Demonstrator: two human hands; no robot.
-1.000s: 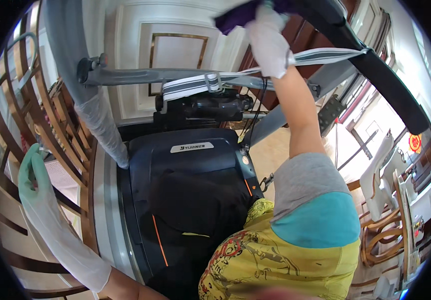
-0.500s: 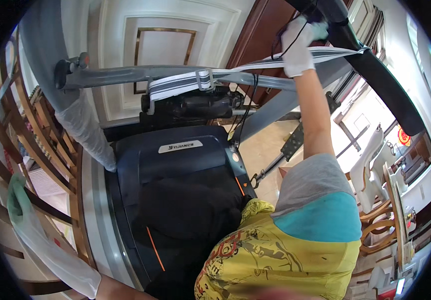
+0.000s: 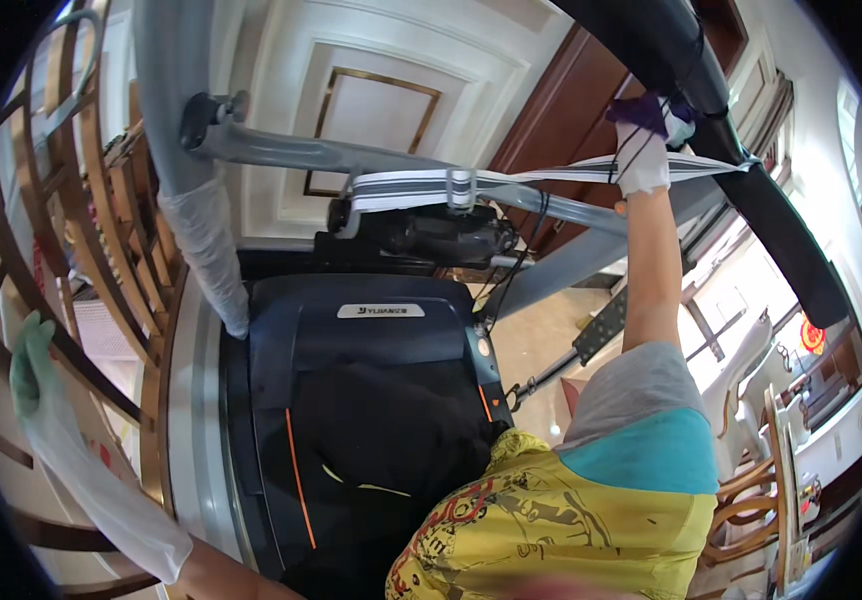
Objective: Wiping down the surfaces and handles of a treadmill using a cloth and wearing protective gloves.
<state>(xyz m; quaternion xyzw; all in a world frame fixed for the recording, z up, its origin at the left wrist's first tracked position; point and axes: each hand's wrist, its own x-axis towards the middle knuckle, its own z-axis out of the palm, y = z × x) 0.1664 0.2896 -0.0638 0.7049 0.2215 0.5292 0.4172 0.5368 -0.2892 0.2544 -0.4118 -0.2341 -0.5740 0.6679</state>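
My right hand (image 3: 646,150), in a whitish glove, reaches up at the top right with its fingers closed on a purple cloth (image 3: 641,112). It is beside the dark padded bar (image 3: 776,215) of a treadmill, where thin black cords (image 3: 686,80) hang. A grey-and-white striped strap (image 3: 406,188) runs just behind that hand. At the far left, my left hand (image 3: 33,365), in a pale green and white glove, has its fingers stretched upward beside a wooden slatted railing (image 3: 141,370). It holds nothing that I can see.
Below lies the treadmill's dark motor cover (image 3: 376,340), with a black cloth-like heap (image 3: 391,420) on its near side. A grey crossbar (image 3: 321,152) and a plastic-wrapped upright (image 3: 206,245) stand beyond. Wooden chairs (image 3: 751,480) are at the right.
The view has shifted, so the treadmill sits lower and further right. My right hand is closer to the dark bar, and the purple cloth shows more clearly. My left hand stays by the railing.
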